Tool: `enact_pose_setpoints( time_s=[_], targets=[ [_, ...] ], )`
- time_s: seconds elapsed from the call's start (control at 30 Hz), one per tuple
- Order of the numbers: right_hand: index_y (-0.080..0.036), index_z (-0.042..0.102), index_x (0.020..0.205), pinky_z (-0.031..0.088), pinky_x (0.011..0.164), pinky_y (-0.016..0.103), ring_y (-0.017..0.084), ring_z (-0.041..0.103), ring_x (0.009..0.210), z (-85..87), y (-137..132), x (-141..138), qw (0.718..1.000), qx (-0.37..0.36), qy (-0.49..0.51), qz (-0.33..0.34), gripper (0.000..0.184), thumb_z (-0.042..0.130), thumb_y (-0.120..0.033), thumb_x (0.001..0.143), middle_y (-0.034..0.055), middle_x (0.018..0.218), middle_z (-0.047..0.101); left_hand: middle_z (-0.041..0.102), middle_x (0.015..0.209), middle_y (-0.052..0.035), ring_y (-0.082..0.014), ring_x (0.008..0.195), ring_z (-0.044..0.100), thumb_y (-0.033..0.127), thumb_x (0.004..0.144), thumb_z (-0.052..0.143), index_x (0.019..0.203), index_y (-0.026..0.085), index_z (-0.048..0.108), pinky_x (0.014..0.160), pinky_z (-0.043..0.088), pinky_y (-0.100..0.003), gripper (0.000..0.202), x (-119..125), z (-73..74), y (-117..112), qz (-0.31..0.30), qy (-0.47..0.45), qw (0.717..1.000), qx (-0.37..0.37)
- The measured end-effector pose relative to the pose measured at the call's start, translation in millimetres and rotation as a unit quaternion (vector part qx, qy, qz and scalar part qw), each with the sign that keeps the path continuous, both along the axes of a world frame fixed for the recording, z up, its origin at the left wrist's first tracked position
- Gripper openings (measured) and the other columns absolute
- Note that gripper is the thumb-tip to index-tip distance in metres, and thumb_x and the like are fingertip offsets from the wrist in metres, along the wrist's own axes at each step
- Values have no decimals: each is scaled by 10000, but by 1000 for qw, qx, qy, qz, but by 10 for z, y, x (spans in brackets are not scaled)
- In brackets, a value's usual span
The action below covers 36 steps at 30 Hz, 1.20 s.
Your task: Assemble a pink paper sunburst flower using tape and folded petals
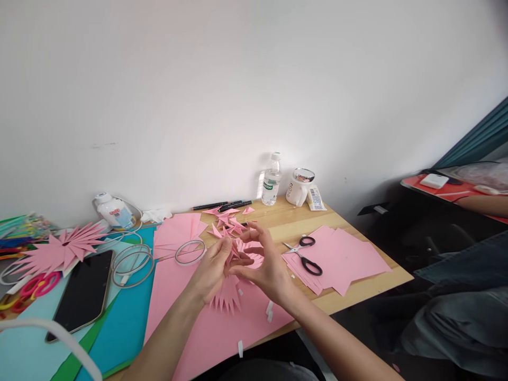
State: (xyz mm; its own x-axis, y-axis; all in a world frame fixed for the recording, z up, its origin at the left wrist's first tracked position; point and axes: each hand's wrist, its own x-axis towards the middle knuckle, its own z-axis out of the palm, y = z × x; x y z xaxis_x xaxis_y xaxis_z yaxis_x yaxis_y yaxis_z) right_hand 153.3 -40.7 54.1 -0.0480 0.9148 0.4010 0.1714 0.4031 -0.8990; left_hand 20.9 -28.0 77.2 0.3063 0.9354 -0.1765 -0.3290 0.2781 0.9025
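Observation:
My left hand (214, 264) is closed, pinching a small folded pink paper piece (233, 251) with the thumb on top. From the right, the curved fingertips and thumb of my right hand (269, 260) meet at the lower part of the same piece, with the index finger raised. Fingers partly cover the piece. Just below the hands, a pleated pink paper fan (227, 296) with pointed tips lies on a large pink sheet (206, 338). Loose pink folded triangles (228, 218) lie behind the hands.
Black-handled scissors (307, 256) rest by pink sheets (345, 254) on the right. A water bottle (272, 180), a white mug (298, 188) and pens (234, 205) stand or lie near the wall. Left are a tape roll (190, 253), phone (85, 291) and spiky paper rosette (65, 246).

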Motion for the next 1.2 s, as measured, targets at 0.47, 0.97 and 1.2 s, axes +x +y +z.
enact_pose_setpoints(
  time_s=[0.47, 0.97, 1.2],
  targets=[
    [-259, 286, 1331, 530, 788, 349, 140, 603, 800, -31, 362, -170, 993, 2, 60, 99, 762, 632, -73, 678, 2, 891, 598, 611, 691, -10, -111, 659, 509, 450, 579, 796, 637, 154, 673, 607, 435, -223, 326, -73, -146, 249, 111, -48, 991, 64],
    [-187, 608, 921, 481, 866, 366, 180, 621, 901, -104, 593, 36, 961, -134, 194, 144, 291, 698, -381, 724, 56, 952, 651, 675, 748, -40, -178, 760, 622, 290, 637, 772, 737, 140, 710, 768, 549, -363, 191, -172, -255, 342, 166, 10, 981, 101],
    [-163, 612, 735, 464, 823, 345, 162, 596, 823, 44, 662, 76, 963, -138, 116, 203, 282, 634, -441, 772, 39, 849, 632, 619, 680, -12, -141, 669, 593, 300, 699, 726, 720, 140, 689, 647, 550, -282, 165, -232, -222, 336, 143, 34, 981, 128]
  ],
)
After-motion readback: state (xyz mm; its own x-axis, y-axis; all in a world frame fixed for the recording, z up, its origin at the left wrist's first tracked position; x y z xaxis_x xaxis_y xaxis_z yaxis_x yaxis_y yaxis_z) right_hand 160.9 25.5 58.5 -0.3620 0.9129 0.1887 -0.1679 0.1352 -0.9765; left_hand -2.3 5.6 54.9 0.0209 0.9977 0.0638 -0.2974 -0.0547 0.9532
